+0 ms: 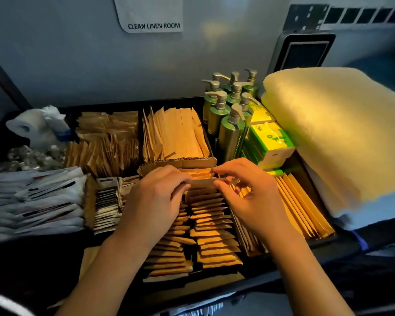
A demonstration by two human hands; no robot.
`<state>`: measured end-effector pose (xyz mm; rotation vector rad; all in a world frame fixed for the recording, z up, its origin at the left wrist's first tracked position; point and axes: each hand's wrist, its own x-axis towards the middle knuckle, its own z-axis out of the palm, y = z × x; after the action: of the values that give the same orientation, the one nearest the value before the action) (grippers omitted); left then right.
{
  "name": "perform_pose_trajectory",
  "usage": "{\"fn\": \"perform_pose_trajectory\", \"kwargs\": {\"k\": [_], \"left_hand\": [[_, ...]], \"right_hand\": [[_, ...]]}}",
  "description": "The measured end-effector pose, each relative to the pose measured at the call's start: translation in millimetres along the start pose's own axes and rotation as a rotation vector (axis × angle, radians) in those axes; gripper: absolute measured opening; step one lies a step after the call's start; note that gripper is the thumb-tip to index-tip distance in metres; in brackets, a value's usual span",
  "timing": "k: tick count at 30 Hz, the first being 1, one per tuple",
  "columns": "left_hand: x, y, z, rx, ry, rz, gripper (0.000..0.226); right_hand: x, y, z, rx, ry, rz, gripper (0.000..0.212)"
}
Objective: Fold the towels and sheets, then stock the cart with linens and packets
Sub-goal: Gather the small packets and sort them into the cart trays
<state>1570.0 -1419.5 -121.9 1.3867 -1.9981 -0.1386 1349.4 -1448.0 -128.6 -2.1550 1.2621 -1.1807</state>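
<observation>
A black cart tray [324, 241] is divided into compartments full of brown paper packets. My left hand [153, 201] and my right hand [249, 195] meet over the front middle compartment, and together they pinch one brown packet [202, 183] by its two ends, just above two rows of brown packets [205, 233]. A torn cardboard divider [178, 163] stands right behind the hands. A stack of folded yellow towels [342, 133] lies at the tray's right.
Green pump bottles [228, 115] and green-white tissue boxes [269, 140] stand at the back right. White sachets [32, 201] fill the left compartment, with a white plastic bag [37, 126] behind. More brown packets [173, 131] fill the back compartments. The wall carries a "CLEAN LINEN ROOM" sign [153, 26].
</observation>
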Motion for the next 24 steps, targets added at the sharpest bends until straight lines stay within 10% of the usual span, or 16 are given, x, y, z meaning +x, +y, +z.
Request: {"fn": "perform_pose_trajectory", "kwargs": {"k": [24], "left_hand": [[-5,-22,30,0.03,-0.088,-0.169,0.02]], "right_hand": [[14,32,25,-0.374,-0.294,0.105,0.023]]}}
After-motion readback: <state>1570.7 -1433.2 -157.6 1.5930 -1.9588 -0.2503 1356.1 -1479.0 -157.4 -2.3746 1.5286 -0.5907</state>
